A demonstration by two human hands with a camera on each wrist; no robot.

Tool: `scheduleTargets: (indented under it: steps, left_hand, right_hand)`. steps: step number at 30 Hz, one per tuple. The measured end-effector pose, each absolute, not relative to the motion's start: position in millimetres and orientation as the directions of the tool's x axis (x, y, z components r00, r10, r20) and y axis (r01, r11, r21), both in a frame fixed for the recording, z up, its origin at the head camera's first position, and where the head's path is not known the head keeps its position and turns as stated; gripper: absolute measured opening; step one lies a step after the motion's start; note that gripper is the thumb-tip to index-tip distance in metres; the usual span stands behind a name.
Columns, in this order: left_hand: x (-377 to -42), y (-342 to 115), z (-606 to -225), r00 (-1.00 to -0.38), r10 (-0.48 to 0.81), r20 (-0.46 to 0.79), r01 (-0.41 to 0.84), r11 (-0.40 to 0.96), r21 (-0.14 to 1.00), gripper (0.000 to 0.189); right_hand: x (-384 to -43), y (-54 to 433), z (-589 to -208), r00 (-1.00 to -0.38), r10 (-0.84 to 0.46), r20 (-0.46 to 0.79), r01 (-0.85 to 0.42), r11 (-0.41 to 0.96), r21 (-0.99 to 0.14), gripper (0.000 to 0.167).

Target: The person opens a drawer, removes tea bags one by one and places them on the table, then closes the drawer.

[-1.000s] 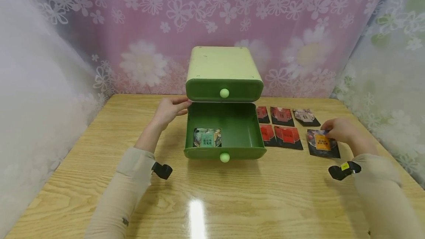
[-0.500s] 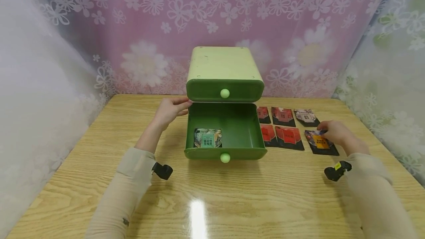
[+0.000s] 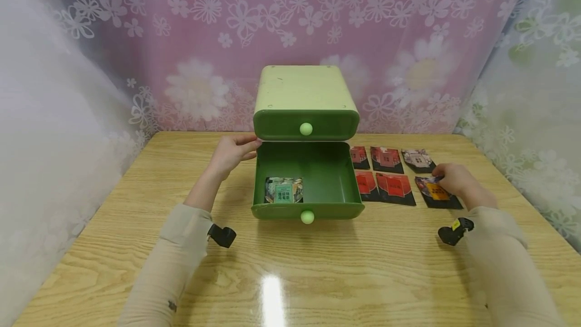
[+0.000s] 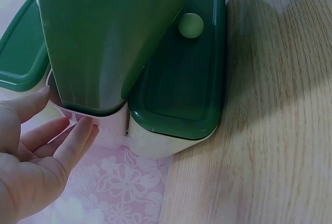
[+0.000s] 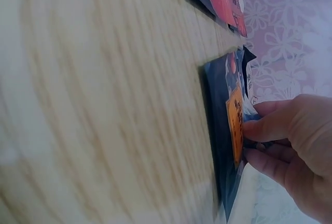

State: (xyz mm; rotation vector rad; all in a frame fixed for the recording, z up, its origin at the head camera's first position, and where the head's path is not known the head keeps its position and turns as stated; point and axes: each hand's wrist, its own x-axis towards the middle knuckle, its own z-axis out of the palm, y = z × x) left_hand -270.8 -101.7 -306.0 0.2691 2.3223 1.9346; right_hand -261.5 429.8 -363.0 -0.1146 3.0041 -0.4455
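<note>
My right hand pinches the upper edge of a dark tea sachet with an orange label, lying low over the table at the far right. In the right wrist view the thumb and fingers close on the edge of this sachet. My left hand touches the left side of a cream and green drawer cabinet, fingers fairly straight at the housing's edge. Its middle drawer is pulled out. Inside it, at the front left, lies a tea sachet with a green label.
Several red sachets lie in two rows right of the cabinet, the left ones partly hidden by the drawer. Behind the right hand lies a pale-printed sachet. The left wrist view shows a closed bottom drawer below the pulled-out one.
My right hand has shifted a little to the left and the orange-label sachet has moved slightly left and turned with it. The left hand has stayed at the cabinet.
</note>
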Motion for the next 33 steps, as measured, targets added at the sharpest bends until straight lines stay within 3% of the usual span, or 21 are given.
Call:
scheduleTargets:
  steps: [33]
  left_hand:
    - [-269.0, -100.9, -304.2, -0.981, 0.192, 0.027, 0.060, 0.167, 0.984, 0.042]
  right_hand:
    - [-251.2, 429.9, -358.4, -0.996, -0.084, -0.036, -0.073, 0.969, -0.237, 0.034]
